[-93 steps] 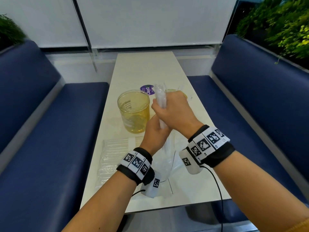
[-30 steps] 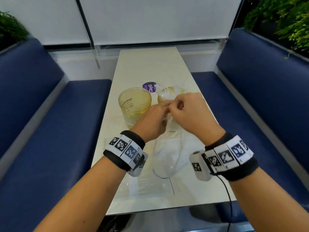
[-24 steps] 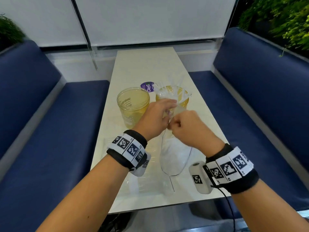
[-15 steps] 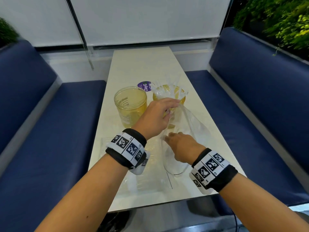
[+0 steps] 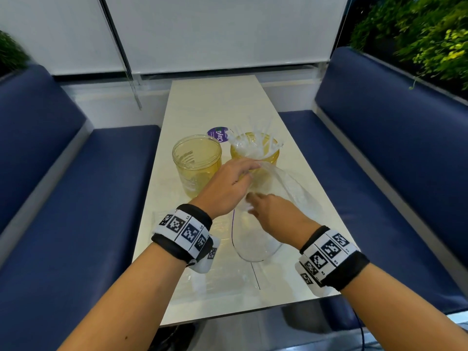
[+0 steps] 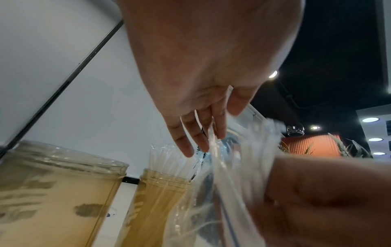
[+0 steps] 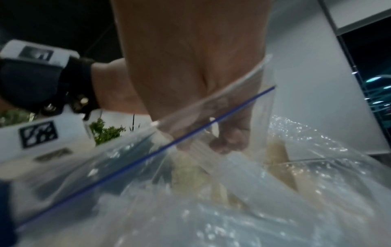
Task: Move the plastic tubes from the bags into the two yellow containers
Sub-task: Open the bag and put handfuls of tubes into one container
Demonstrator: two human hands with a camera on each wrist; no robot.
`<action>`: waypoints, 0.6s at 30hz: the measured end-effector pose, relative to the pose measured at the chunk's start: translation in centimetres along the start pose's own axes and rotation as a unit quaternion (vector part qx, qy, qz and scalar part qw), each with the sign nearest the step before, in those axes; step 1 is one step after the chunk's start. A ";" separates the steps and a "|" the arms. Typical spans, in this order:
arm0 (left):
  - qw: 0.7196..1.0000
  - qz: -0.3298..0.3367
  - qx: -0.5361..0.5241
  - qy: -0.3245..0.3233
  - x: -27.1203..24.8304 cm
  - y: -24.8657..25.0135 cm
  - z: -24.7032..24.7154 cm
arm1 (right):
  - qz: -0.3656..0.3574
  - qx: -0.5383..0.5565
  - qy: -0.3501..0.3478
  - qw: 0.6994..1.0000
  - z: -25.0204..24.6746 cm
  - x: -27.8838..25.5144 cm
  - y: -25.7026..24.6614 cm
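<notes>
Fingers point(image 6: 213, 130) of the left hand point(image 5: 228, 188) are pinching the clear bag point(image 5: 286, 188) beside the right yellow container point(image 5: 268, 160). Right hand point(image 5: 273, 216) is being inserted in the bag; its grasp cannot be determined.

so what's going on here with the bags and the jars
A person is emptying clear plastic tubes from a clear zip bag into the right-hand yellow plastic container, where a bunch already stands. The left hand holds the bag near that container's rim, and the right hand reaches into the bag's mouth. The left-hand yellow plastic container holds no tubes, and another bag of tubes lies on the white table.
</notes>
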State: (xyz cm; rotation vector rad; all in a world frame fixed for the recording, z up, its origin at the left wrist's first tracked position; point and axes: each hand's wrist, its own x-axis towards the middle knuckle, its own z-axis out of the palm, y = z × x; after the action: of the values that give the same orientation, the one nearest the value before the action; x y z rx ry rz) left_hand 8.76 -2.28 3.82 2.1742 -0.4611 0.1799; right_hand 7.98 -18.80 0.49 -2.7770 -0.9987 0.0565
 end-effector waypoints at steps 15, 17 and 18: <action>0.989 -0.041 -0.133 -0.048 -2.0 0.7 1.2 | -0.002 0.265 0.210 0.941 -11.5 0.4 -1.9; 0.994 -0.025 -0.111 -0.008 -1.7 0.9 2.0 | -0.013 0.282 0.212 0.936 -12.0 0.9 -2.4; 0.994 -0.024 -0.107 0.017 -1.5 0.9 2.4 | -0.014 0.283 0.215 0.935 -12.1 1.1 -2.6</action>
State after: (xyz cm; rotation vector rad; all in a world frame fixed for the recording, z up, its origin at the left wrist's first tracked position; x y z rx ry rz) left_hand 6.92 -4.24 2.62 1.9668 -0.3899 0.1347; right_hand 8.45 -18.12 12.88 -2.1194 -0.7550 -0.2235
